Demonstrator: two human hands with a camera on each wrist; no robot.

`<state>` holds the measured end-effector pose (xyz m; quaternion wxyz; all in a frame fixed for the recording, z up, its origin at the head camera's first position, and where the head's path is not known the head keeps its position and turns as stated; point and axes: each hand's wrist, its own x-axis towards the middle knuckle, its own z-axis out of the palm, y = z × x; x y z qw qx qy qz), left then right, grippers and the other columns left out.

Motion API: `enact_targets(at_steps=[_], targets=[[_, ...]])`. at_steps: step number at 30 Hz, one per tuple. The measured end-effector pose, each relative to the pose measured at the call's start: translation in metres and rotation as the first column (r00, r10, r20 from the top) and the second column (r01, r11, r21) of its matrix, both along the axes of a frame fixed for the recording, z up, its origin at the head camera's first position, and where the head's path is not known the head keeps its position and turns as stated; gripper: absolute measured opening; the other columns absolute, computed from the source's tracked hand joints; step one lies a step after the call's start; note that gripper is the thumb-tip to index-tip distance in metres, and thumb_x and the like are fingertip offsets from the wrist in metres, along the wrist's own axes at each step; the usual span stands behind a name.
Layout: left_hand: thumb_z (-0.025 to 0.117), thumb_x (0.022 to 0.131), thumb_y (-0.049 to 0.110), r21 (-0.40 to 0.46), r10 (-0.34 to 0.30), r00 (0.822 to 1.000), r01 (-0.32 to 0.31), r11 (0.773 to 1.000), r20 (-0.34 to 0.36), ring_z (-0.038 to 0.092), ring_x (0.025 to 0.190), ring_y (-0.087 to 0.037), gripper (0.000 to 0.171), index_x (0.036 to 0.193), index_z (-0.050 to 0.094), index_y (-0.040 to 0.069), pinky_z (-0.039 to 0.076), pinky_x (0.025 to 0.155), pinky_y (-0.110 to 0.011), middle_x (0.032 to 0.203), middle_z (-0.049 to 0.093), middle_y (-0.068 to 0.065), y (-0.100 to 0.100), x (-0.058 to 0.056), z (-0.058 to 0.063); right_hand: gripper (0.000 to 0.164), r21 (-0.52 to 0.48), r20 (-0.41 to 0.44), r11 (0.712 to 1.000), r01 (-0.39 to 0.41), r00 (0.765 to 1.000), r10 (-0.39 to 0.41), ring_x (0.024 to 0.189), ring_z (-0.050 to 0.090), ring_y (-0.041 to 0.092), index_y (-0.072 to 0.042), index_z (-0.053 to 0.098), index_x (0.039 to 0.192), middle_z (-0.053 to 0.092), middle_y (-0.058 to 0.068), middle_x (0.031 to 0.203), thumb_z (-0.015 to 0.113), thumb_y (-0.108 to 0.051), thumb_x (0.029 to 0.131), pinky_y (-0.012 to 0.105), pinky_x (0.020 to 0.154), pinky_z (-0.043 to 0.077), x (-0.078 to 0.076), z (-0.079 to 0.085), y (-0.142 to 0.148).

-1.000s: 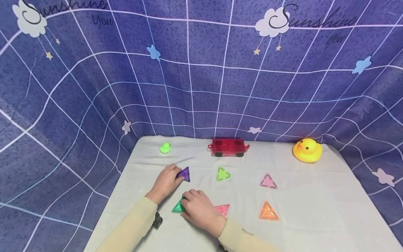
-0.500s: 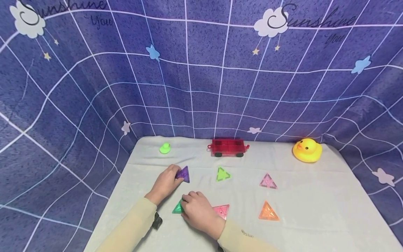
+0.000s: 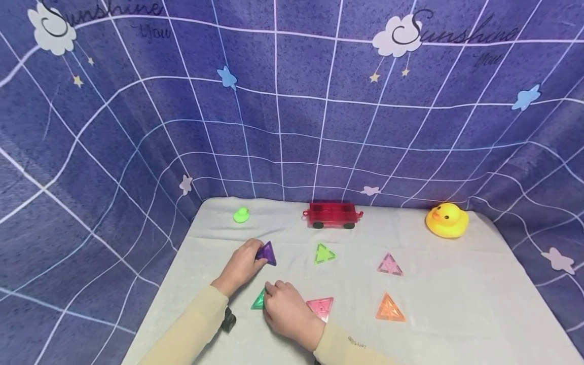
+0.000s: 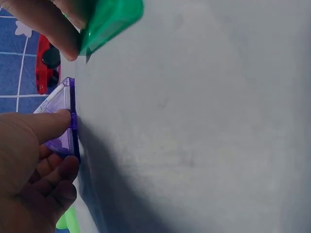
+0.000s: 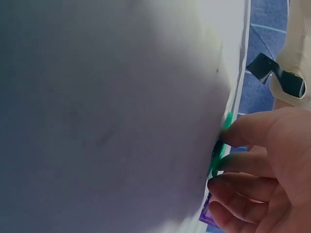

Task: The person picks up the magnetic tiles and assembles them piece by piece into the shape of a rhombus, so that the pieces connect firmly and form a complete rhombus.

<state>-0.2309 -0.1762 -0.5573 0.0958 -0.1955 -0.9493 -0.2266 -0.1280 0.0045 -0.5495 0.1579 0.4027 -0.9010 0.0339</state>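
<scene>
My left hand (image 3: pixel 241 264) pinches a translucent purple triangular magnetic tile (image 3: pixel 268 253) at the left of the table; in the left wrist view the thumb lies across the purple tile (image 4: pixel 59 102), with fingers behind it. Nearer the front, my right hand (image 3: pixel 288 310) holds a green triangular tile (image 3: pixel 258 301) by its right side, which the fingers partly hide. In the right wrist view the green tile (image 5: pixel 221 148) is seen nearly edge-on at the thumb and fingertips. Close behind the right hand lies a pink-red triangular tile (image 3: pixel 321 306), partly covered by the wrist.
A lime-green triangle (image 3: pixel 324 253), a light pink triangle (image 3: pixel 390 264) and an orange triangle (image 3: pixel 390 309) lie on the white cloth (image 3: pixel 461 294). Along the back stand a small green duck (image 3: pixel 241 215), a red wheeled toy car base (image 3: pixel 332 215) and a big yellow duck (image 3: pixel 447 221).
My right hand has shifted slightly toward the front edge, baring more of the pink-red tile. The purple tile has turned a little in my left hand. Both hands keep their hold.
</scene>
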Motion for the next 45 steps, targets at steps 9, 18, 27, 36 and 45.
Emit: enact_targets(at_steps=[9,18,27,36,45], targets=[[0.076,0.094,0.005,-0.051,0.027,0.999,-0.025,0.998,0.041,0.068,0.101,-0.03,0.022,0.113,0.065,0.003,0.055,0.091,-0.045,0.107,0.066,-0.01,0.0,0.001,0.002,0.026,-0.011,0.028,0.999,0.04,0.999,-0.04,0.093,0.065,0.019,-0.007,0.08,0.107,0.074,0.007,0.117,0.078,-0.027,0.089,0.033,0.075,0.053,0.001,0.003,0.002],[0.074,0.092,0.0,-0.038,0.073,0.997,-0.072,0.997,0.029,0.067,0.091,-0.027,0.016,0.104,0.063,0.004,0.057,0.082,-0.042,0.095,0.063,-0.007,-0.001,0.005,0.003,0.02,-0.028,0.038,0.998,0.05,0.998,-0.049,0.091,0.064,0.019,-0.011,0.08,0.1,0.073,0.002,0.113,0.08,-0.027,0.088,0.034,0.071,0.05,-0.007,0.002,0.001],[0.075,0.09,0.006,-0.074,0.083,0.997,-0.083,0.994,-0.011,0.062,0.075,-0.022,0.015,0.096,0.061,0.006,0.054,0.07,-0.042,0.086,0.061,-0.005,-0.001,0.008,0.003,0.016,-0.05,0.017,0.996,0.071,0.997,-0.071,0.092,0.065,0.021,-0.013,0.078,0.094,0.074,0.003,0.114,0.081,-0.028,0.087,0.036,0.069,0.05,-0.018,-0.001,0.005],[0.074,0.088,0.01,-0.123,0.056,0.998,-0.06,0.991,-0.035,0.054,0.062,-0.018,0.019,0.08,0.057,0.011,0.048,0.06,-0.04,0.074,0.056,-0.002,-0.001,0.013,0.003,0.012,-0.032,0.015,0.995,0.093,0.996,-0.092,0.084,0.063,0.021,-0.016,0.076,0.091,0.071,0.0,0.099,0.08,-0.027,0.088,0.036,0.065,0.048,-0.033,0.002,0.012],[0.071,0.092,0.013,-0.116,0.049,0.997,-0.056,0.992,-0.06,0.058,0.063,-0.02,0.017,0.079,0.06,0.011,0.05,0.061,-0.04,0.074,0.059,-0.003,0.003,0.015,0.002,0.014,-0.046,0.015,0.994,0.101,0.995,-0.101,0.089,0.063,0.022,-0.015,0.076,0.094,0.071,0.001,0.102,0.081,-0.026,0.088,0.039,0.07,0.051,-0.049,0.0,0.016]])
